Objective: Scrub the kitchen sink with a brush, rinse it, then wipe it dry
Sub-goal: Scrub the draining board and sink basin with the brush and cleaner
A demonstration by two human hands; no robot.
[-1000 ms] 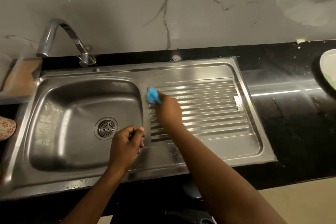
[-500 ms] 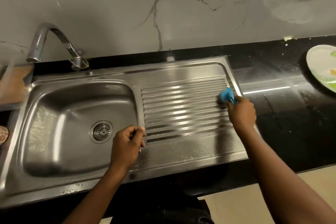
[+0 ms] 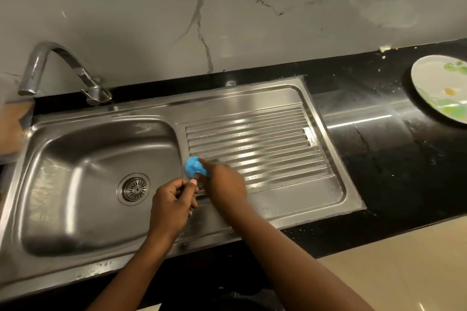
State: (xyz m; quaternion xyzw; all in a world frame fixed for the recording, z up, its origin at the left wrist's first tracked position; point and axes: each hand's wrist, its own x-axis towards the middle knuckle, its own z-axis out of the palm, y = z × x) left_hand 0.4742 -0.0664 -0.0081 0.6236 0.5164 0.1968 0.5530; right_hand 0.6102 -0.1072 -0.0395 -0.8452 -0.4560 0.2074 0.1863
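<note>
Scrubbing stage, head view. The right hand (image 3: 225,182) has its grip clamped on one blue brush (image 3: 194,166), which is pressed to the left end of the ribbed drainboard (image 3: 265,149), just beside the ridge dividing it from the basin (image 3: 75,159). The low, forward hold probably lets the bristles follow the grooves. The left hand (image 3: 171,207) sits over the near end of that ridge, just beside the right hand. Its grip is drawn together, fingers curled with nothing visible inside, and it is likely bracing the body against the sink (image 3: 240,94). Counted: two hands, one brush, one basin with one drain (image 3: 134,188), one drainboard, one tap (image 3: 63,58) with no water seen running, and one plate (image 3: 429,76) well apart on the black tabletop (image 3: 391,159). Droplets on the steel suggest that rinsing and drying remain.
</note>
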